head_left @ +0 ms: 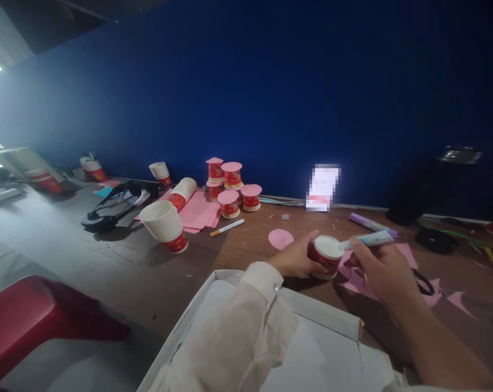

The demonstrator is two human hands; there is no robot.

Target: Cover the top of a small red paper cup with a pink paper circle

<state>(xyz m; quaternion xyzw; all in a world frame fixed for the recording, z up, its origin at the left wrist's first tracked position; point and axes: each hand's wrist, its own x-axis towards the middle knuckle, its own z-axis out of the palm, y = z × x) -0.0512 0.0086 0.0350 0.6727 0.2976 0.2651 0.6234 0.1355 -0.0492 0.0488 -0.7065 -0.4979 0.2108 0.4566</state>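
My left hand [299, 256] is closed around a red paper cup [326, 264] with its pale round end facing up. In my right hand [387, 272] is a white and blue glue tube [373, 239], its nozzle at the edge of that pale end. A pink paper disc [281, 239] lies flat on the table just behind my left hand. Beneath my right hand are pink paper scraps [364, 288] and the black handle of what look like scissors [425, 282], partly hidden.
Several red cups topped with pink paper [230, 202] stand farther back. To the left are a leaning cup stack [160, 220], pink sheets [201, 209], a marker [227, 227] and a black headset [108, 215]. A white box [324, 307] lies in front; a lit phone [323, 188] stands behind.
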